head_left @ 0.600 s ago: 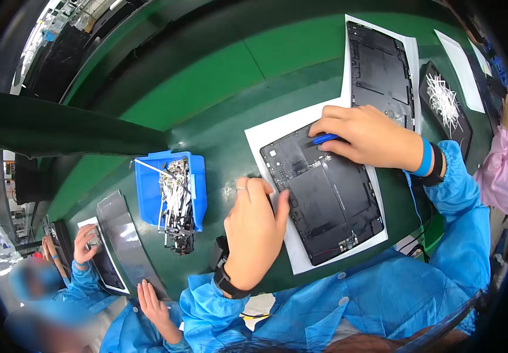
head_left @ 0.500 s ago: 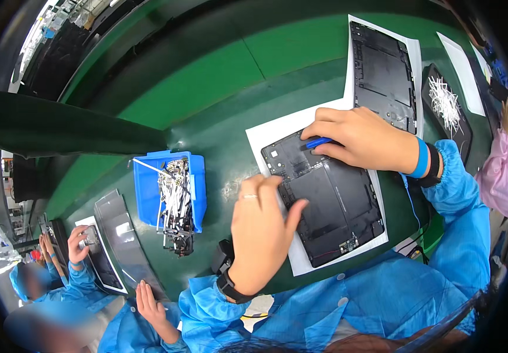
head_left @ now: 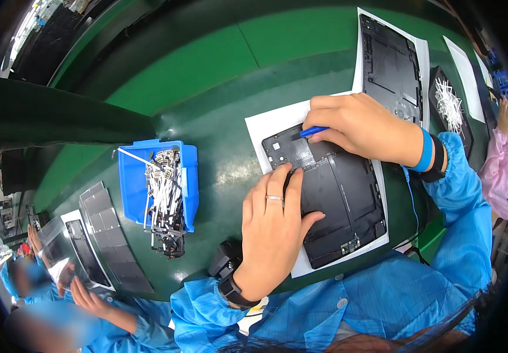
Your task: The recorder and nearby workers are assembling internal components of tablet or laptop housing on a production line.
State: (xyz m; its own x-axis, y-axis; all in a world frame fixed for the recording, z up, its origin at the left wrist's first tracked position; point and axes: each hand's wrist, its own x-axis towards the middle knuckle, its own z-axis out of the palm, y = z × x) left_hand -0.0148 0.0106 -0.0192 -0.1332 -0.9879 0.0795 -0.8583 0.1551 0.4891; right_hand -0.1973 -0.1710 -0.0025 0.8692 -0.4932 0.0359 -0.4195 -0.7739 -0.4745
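Observation:
My right hand (head_left: 357,126) is closed around a slim blue pen-like tool (head_left: 314,132), whose dark tip points at the upper part of a black tablet-shaped housing (head_left: 342,200). The housing lies on a white sheet (head_left: 264,120) in front of me. My left hand (head_left: 274,226) rests on the housing's left edge, its fingers stretched out and the thumb apart. A small dark strip (head_left: 290,176) shows between the left fingertips; I cannot make out its kind. The inner face of the housing carries a few small light patches, and there is a small circuit strip (head_left: 348,246) at its near edge.
To the left stands a blue bin (head_left: 190,188) heaped with white-and-black flex strips (head_left: 162,188). A second black housing (head_left: 389,65) lies far right, beside a dark tray (head_left: 465,132) of white strips (head_left: 449,106). At lower left, a co-worker handles a clear film (head_left: 60,250) near dark panels (head_left: 112,238).
My left hand has moved right and down onto the housing. The right hand with the blue tool has shifted slightly up and left. The co-worker has raised a clear film.

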